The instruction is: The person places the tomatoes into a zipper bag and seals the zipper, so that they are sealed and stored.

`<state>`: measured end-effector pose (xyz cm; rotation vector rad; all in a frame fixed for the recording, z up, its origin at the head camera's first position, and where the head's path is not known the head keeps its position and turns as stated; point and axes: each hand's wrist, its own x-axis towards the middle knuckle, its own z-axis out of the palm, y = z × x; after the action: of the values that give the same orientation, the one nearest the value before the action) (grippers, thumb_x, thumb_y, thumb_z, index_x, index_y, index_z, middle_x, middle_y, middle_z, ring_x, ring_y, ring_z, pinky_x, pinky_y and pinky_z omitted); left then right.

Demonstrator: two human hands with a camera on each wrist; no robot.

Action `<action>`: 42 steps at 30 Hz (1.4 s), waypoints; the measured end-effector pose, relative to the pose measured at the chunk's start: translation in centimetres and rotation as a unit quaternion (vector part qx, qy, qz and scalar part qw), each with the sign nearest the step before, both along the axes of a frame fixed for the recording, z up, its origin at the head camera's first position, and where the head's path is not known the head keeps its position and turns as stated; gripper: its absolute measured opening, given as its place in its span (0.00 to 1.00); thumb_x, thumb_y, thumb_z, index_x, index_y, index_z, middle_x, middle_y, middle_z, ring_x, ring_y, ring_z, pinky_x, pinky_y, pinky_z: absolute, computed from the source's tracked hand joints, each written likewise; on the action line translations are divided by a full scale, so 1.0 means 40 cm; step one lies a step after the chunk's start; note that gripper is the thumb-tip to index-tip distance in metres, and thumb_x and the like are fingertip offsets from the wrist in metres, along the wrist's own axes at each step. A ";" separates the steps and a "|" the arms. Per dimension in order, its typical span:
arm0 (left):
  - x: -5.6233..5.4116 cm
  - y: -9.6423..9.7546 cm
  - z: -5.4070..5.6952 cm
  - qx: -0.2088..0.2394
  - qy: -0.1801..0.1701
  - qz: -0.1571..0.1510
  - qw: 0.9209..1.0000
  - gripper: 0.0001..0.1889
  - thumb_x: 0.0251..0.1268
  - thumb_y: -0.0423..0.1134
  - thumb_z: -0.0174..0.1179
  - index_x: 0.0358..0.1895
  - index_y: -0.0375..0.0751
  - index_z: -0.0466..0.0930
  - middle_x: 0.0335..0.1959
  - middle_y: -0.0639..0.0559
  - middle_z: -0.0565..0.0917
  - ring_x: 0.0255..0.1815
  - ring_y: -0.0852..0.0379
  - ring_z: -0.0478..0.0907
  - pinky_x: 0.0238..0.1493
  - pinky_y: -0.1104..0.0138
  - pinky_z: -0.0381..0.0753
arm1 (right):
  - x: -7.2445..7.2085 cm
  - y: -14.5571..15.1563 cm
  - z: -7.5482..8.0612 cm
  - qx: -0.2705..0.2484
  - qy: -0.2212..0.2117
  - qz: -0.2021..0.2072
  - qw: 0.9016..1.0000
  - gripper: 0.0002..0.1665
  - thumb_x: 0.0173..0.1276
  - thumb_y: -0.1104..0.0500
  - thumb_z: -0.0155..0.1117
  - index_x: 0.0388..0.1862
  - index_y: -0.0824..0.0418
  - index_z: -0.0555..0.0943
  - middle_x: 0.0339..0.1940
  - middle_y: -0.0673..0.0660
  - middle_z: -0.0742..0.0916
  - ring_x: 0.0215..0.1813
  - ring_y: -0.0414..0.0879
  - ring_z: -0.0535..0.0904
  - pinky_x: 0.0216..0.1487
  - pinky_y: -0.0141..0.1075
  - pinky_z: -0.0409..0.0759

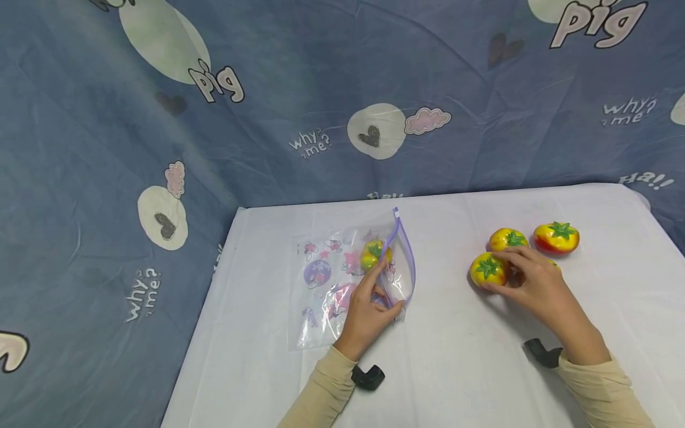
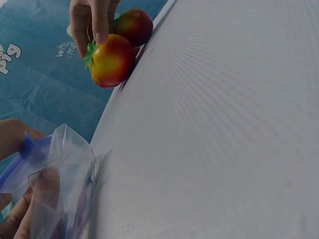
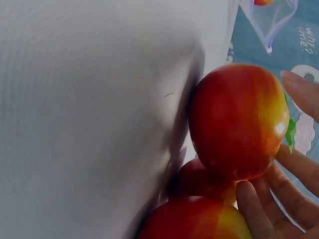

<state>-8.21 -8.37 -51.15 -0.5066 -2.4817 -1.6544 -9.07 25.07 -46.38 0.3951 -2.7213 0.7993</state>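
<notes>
A clear zip bag (image 1: 321,324) with pink and purple prints lies on the table, its purple-edged mouth spread toward the right. Inside is one yellow-green toy tomato (image 1: 370,257) with a green leafy top. My left hand (image 1: 369,312) holds the bag at its mouth; in the left wrist view some fingers (image 2: 47,186) show through the film. On the right, my right hand (image 1: 535,282) grips a red-yellow toy tomato (image 3: 234,122) between thumb and fingers. Another toy tomato (image 1: 507,238) sits just behind it, and one more is partly hidden under the hand.
A further red-yellow toy tomato (image 1: 556,239) stands at the back right. White cloth covers the table (image 1: 449,356). A blue printed curtain (image 1: 299,71) hangs behind and to the left. Black straps (image 1: 368,377) sit at both wrists.
</notes>
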 end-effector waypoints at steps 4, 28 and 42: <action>-0.001 0.001 0.000 -0.001 0.001 0.001 1.000 0.50 0.52 0.25 0.76 0.80 0.43 0.62 0.74 0.45 0.73 0.37 0.59 0.78 0.27 0.72 0.88 | -0.001 -0.002 -0.006 0.007 -0.004 0.000 1.000 0.38 0.46 0.58 0.88 0.57 0.65 0.84 0.48 0.61 0.84 0.43 0.52 0.77 0.45 0.49 0.84; 0.000 0.000 0.000 -0.001 0.000 0.004 1.000 0.50 0.52 0.27 0.77 0.80 0.46 0.62 0.75 0.47 0.73 0.37 0.56 0.78 0.26 0.71 0.88 | -0.004 -0.003 -0.005 -0.005 -0.039 0.011 0.999 0.41 0.47 0.58 0.88 0.61 0.64 0.82 0.52 0.66 0.86 0.45 0.57 0.82 0.52 0.65 0.84; -0.001 0.000 0.000 -0.004 0.004 0.006 1.000 0.50 0.52 0.26 0.77 0.80 0.47 0.62 0.75 0.47 0.73 0.37 0.58 0.78 0.26 0.72 0.87 | -0.010 -0.012 -0.020 -0.077 -0.035 0.061 0.994 0.40 0.45 0.62 0.88 0.60 0.62 0.83 0.58 0.64 0.86 0.48 0.49 0.89 0.52 0.06 0.71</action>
<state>-8.24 -8.36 -51.13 -0.4962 -2.4820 -1.6357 -9.47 24.59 -47.16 0.5124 -2.6954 1.0681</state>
